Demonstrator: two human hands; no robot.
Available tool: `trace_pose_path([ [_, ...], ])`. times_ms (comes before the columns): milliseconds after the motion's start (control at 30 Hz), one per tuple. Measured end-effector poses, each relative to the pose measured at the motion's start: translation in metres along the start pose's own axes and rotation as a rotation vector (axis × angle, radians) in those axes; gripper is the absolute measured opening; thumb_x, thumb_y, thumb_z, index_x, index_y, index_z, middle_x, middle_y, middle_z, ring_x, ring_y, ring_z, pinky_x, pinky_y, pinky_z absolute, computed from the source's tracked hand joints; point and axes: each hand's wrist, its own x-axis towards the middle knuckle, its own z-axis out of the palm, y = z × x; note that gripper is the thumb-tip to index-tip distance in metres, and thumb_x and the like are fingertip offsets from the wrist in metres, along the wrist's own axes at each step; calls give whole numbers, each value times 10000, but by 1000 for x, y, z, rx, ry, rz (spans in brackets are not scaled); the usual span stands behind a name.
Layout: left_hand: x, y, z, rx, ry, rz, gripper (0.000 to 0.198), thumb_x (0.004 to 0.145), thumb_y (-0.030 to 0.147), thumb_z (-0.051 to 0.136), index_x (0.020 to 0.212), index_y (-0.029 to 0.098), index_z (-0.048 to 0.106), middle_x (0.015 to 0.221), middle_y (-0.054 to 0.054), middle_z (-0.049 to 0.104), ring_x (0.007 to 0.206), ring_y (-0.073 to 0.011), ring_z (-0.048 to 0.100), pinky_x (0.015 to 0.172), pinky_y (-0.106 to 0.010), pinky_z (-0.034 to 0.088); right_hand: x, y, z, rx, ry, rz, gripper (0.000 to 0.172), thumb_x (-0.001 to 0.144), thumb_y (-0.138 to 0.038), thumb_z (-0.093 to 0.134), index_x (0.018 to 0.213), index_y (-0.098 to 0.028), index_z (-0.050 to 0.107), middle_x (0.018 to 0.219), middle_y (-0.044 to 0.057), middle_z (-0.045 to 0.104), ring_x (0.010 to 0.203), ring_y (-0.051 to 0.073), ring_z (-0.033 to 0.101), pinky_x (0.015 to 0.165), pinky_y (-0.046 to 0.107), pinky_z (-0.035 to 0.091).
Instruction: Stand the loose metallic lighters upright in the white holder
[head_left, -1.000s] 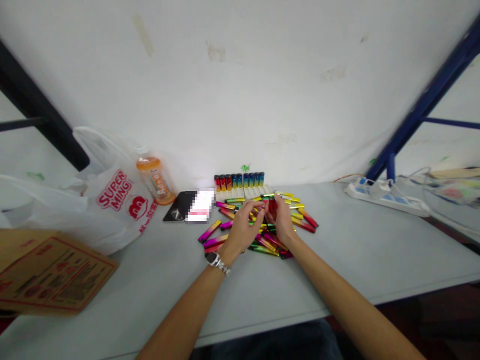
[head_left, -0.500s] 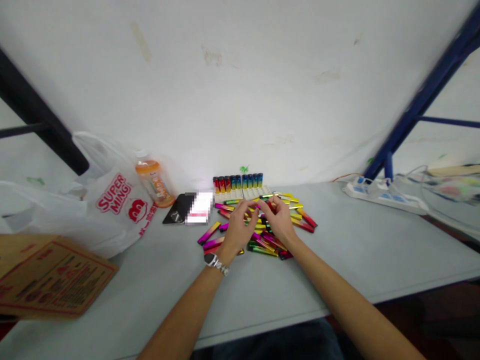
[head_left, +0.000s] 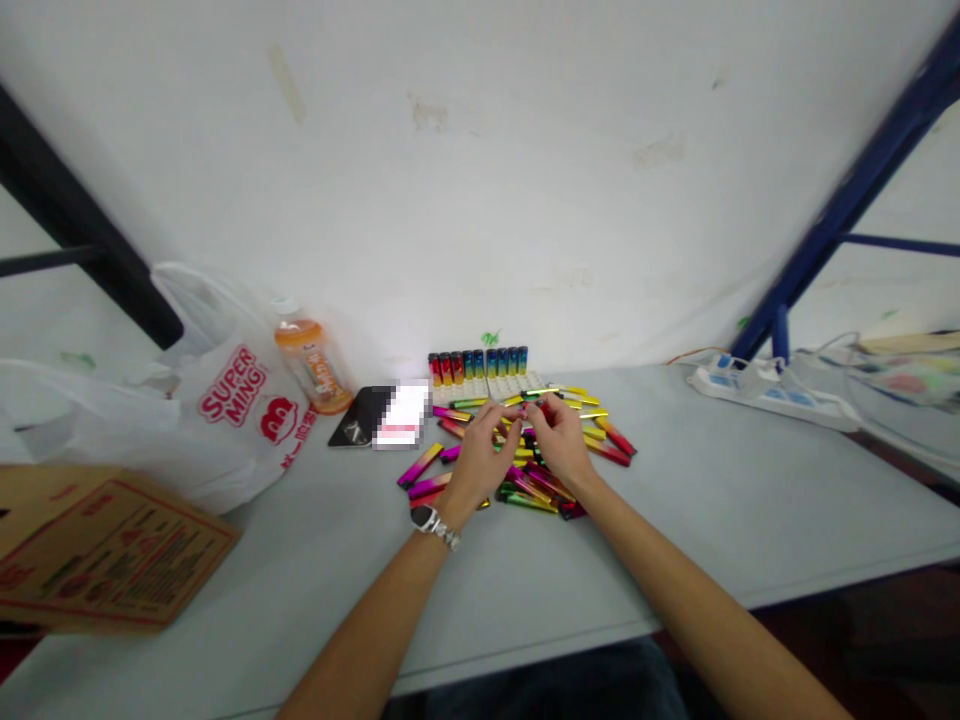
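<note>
My left hand (head_left: 489,450) and my right hand (head_left: 559,435) meet over a pile of shiny two-tone sticks with black ends. Both are closed, with fingertips pinched together on a small piece showing pink and red. My fingers cover most of that piece, so I cannot make out its kind. Around my hands lie loose sticks in magenta, yellow, red and green, such as the magenta and yellow stick (head_left: 420,466) and the green one (head_left: 529,499). Behind them, a row of similar sticks (head_left: 478,364) stands upright in white holed trays (head_left: 517,386).
Left of the pile lies a black phone-like slab (head_left: 361,418), partly blurred out. An orange drink bottle (head_left: 311,365), a white plastic bag (head_left: 225,430) and a cardboard box (head_left: 127,555) stand farther left. A white power strip (head_left: 772,398) lies at the right near a blue post (head_left: 840,200).
My fingertips have shifted slightly on the small piece, and less of its magenta and red shows. The whole view has moved a little; the pile and upright row look unchanged.
</note>
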Motion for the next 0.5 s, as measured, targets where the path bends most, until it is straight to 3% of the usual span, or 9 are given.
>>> trace_pose_path([
  [100, 0, 1, 0, 17, -22, -1, 117, 924, 214, 519, 942, 177, 629, 939, -48, 610, 857, -162, 581, 816, -302, 481, -2, 0, 1, 39, -33, -13, 282, 886, -413, 535, 705, -207, 468, 592, -60, 413, 566, 114, 398, 557, 255, 324],
  [267, -2, -1, -3, 24, -62, -69, 156, 916, 240, 535, 1037, 187, 617, 980, -46, 625, 804, -153, 580, 769, -292, 492, 2, -1, -1, 179, -158, -49, 242, 941, -451, 476, 1031, -231, 521, 697, -32, 546, 645, 147, 524, 626, 275, 437],
  [433, -6, 0, -11, 94, -115, -81, 148, 925, 265, 518, 969, 195, 641, 981, -42, 615, 856, -166, 589, 817, -312, 479, 36, -4, -6, 9, -204, -271, 199, 882, -399, 592, 938, -211, 624, 977, 56, 591, 909, 184, 574, 794, 315, 470],
  [500, -8, 2, -11, 111, -136, -78, 179, 940, 288, 492, 922, 197, 644, 968, -41, 603, 891, -173, 590, 825, -313, 472, 56, -4, -1, -76, -240, -280, 203, 846, -388, 633, 913, -200, 671, 952, 56, 606, 826, 171, 570, 744, 308, 469],
])
